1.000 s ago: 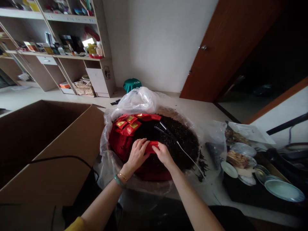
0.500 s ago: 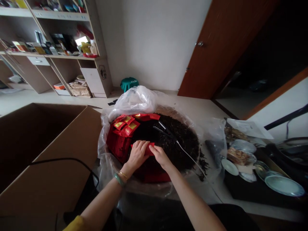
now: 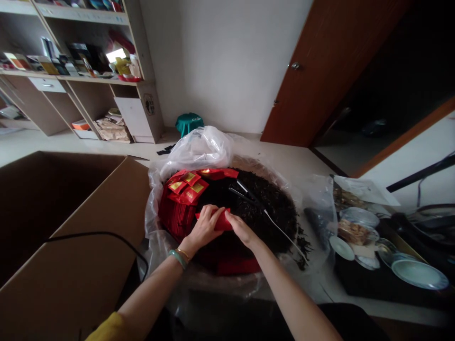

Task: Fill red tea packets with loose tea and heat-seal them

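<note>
My left hand (image 3: pixel 204 227) and my right hand (image 3: pixel 240 228) both pinch a small red packet (image 3: pixel 221 220) over a heap of dark loose tea leaves (image 3: pixel 265 208). The heap lies in a round basket lined with clear plastic (image 3: pixel 199 147). A stack of red packets with gold labels (image 3: pixel 183 194) fills the basket's left side. A thin white-handled tool (image 3: pixel 280 232) lies across the leaves to the right of my hands. My left wrist wears a green bangle.
An open cardboard box (image 3: pixel 71 227) stands at the left with a black cable over its rim. Plates and bowls (image 3: pixel 419 273) crowd a tray at the right. Shelves (image 3: pixel 81 80) line the back left wall; a brown door (image 3: pixel 320 71) is behind.
My hands have lifted and tilted the red packet slightly and shifted a little up over the leaves. The view has drifted a bit.
</note>
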`<state>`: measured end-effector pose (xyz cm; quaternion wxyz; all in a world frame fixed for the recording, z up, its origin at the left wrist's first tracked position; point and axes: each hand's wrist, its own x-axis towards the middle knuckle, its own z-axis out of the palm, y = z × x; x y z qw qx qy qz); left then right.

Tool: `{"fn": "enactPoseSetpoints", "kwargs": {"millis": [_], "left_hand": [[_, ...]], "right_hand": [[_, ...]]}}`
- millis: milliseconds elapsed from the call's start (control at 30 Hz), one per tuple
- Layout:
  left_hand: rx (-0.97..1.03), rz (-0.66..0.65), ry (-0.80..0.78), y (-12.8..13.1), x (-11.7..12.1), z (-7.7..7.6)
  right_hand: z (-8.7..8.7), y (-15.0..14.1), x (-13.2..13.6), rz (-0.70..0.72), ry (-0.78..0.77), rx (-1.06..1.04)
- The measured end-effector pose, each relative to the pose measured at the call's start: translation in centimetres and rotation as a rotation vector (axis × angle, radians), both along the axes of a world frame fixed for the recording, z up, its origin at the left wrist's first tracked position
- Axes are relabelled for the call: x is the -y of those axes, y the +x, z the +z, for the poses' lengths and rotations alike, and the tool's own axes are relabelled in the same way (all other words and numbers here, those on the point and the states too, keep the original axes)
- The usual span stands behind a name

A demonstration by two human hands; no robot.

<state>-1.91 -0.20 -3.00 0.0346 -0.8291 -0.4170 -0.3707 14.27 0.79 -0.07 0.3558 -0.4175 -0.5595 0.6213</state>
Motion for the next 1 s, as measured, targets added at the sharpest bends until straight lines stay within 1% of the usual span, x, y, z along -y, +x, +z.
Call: {"fn": "enactPoseSetpoints", "kwargs": {"millis": [67,133,200,267,467,600,667,733,767,800,833,867,900,933,967,1000], "left_hand": [[-0.001,0.023,0.015,-0.2,0.2,-0.2],[-0.026,0.082,0.012,-0.4,0.3,-0.4],[-0.055,0.153,-0.011,-0.4,0.5,-0.5],[-0.070,0.186,-0.038,-0.4,0.5,-0.8],[0.010,0.139,-0.015,-0.4,0.3,-1.4],[0.073,0.160,0.008,-0.4,0.2,-1.4],[0.125,0.188,0.025,-0.5,0.2,-1.3],[0.181,0.229,0.035,-0.5,0.1,-1.2],[0.207,0.249,0.038,-0.6,0.0,-1.2],[0.231,0.265,0.041,-0.7,0.0,-1.1],[0.253,0.275,0.046,-0.7,0.0,-1.0],[0.273,0.279,0.053,-0.8,-0.1,-0.9],[0.294,0.278,0.063,-0.9,-0.1,-0.7],[0.312,0.274,0.070,-0.9,-0.1,-0.7],[0.327,0.271,0.075,-1.0,-0.1,-0.6],[0.342,0.272,0.078,-1.1,-0.1,-0.5]], "right_hand": [[0.3,0.1,-0.1,0.036,0.004,0.036],[0.6,0.0,-0.3,0.068,-0.004,0.039],[1.0,-0.2,-0.3,0.092,-0.020,0.022],[1.3,-0.4,-0.3,0.108,-0.031,0.015],[2.1,-1.2,0.2,0.121,0.008,0.049],[3.0,-0.7,-0.1,0.138,0.024,0.086],[3.2,0.2,-0.8,0.081,0.006,0.082],[2.9,1.3,-2.0,-0.066,0.000,0.058],[2.5,1.6,-2.7,-0.153,0.011,0.055],[1.8,1.8,-3.4,-0.226,0.042,0.082],[1.1,1.8,-4.1,-0.266,0.084,0.155],[0.3,1.4,-4.8,-0.254,0.154,0.265],[-0.5,0.9,-5.4,-0.205,0.268,0.372],[-1.1,0.1,-6.0,-0.119,0.394,0.471],[-1.5,-0.8,-6.5,-0.046,0.492,0.577],[-1.8,-1.8,-6.9,0.003,0.559,0.681]]}}
